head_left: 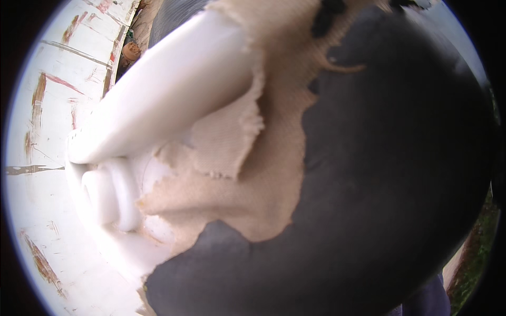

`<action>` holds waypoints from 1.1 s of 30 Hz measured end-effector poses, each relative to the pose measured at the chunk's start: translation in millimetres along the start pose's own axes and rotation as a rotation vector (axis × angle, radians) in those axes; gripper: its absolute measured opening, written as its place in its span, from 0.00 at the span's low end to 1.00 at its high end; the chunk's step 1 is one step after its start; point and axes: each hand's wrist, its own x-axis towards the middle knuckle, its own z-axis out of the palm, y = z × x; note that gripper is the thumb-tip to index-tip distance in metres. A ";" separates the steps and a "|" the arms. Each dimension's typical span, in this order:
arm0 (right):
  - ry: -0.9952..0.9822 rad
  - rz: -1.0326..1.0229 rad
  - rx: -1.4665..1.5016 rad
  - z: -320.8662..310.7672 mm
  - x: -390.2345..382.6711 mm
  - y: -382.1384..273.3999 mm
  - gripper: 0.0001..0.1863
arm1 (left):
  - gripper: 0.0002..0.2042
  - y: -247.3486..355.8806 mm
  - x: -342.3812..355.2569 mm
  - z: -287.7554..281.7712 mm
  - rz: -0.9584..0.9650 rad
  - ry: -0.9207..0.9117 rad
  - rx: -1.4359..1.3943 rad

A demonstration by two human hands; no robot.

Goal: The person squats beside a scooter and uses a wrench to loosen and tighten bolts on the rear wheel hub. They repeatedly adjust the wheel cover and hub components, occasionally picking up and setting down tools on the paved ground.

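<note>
A large padded thing fills most of the view very close up, and its kind I cannot make out. Its smooth black covering (379, 174) is torn along a ragged edge. Beige woven backing (263, 205) shows through the tear, with a loose flap (226, 137) hanging from it. To the left, a thick white bar (163, 84) slants up to the right under the beige cloth. Below the bar, a rounded white moulded part (108, 192) sits in a recess. Neither my left hand nor my right hand shows, so what they touch is hidden or out of the picture.
A white panelled surface (52, 210) with brown and red scuffs lies along the left. Brown clutter (132, 51) and something grey and ribbed (176, 21) sit at the upper left. Dark purple cloth (428, 297) and greenery (477, 263) show at the lower right.
</note>
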 end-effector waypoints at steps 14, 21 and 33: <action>0.076 0.126 -0.096 43.7 -11.3 9.9 0.18 | 0.22 16.1 28.2 27.6 0.107 -0.008 -0.165; -0.197 0.039 0.028 -2.6 3.3 3.3 0.21 | 0.18 0.1 36.6 35.1 0.229 -0.120 -0.404; -0.224 0.047 0.083 -0.8 13.6 -3.6 0.18 | 0.29 33.3 13.1 25.4 -0.142 -0.102 -0.440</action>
